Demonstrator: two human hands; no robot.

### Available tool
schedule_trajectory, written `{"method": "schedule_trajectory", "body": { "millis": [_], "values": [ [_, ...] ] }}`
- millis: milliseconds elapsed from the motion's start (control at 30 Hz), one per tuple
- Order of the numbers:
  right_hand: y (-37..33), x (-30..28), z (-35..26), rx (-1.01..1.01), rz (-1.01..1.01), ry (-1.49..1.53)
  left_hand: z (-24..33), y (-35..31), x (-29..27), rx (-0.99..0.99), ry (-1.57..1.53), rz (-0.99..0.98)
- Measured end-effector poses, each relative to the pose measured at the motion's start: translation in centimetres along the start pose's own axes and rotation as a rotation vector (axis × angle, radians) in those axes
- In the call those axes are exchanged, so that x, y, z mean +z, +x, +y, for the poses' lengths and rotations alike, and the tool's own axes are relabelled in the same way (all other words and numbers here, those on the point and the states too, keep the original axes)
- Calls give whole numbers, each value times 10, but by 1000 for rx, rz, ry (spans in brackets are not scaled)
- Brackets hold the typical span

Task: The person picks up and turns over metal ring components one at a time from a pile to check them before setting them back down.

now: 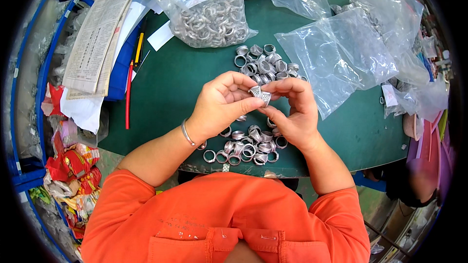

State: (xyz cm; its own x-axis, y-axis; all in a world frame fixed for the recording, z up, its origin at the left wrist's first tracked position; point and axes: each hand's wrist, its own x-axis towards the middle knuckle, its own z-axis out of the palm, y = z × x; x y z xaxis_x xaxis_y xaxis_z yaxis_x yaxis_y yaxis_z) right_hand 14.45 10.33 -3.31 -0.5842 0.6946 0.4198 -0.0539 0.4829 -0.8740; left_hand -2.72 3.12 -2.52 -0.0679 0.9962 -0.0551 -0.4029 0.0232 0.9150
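Between the fingertips of both hands I hold a silver metal ring, its wide face pierced with small holes. My left hand pinches it from one side with thumb and fingers, a metal bangle round that wrist. From the other side my right hand grips it the same way. Beyond my hands lies a pile of similar rings. Nearer to me, by the table's front edge, several more rings lie loosely heaped, some partly hidden under my hands.
A clear bag full of rings stands on the green table at the back. Empty-looking plastic bags spread over the right side. At left, papers rest on a blue bin beside a red pen and a yellow pen.
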Motion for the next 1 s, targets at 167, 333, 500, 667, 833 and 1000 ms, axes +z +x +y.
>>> {"method": "schedule_trajectory", "body": {
  "millis": [167,333,500,667,833,1000],
  "values": [
    [5,3,-6,-99,-4,-50,-7,0,1,142,26,-17],
    [2,-2,-3,217,106,295,-6,-1,3,270,140,-8],
    [4,-5,-11,409,-16,458,-7,-4,3,414,348,-36],
    [-2,-5,-9,457,-122,325,-9,-4,5,517,458,-13],
    [0,-2,-2,175,-94,262,-9,-3,7,565,456,-6],
    [-1,-1,-3,132,-85,353,-7,-3,7,549,453,19]
  ]
}}
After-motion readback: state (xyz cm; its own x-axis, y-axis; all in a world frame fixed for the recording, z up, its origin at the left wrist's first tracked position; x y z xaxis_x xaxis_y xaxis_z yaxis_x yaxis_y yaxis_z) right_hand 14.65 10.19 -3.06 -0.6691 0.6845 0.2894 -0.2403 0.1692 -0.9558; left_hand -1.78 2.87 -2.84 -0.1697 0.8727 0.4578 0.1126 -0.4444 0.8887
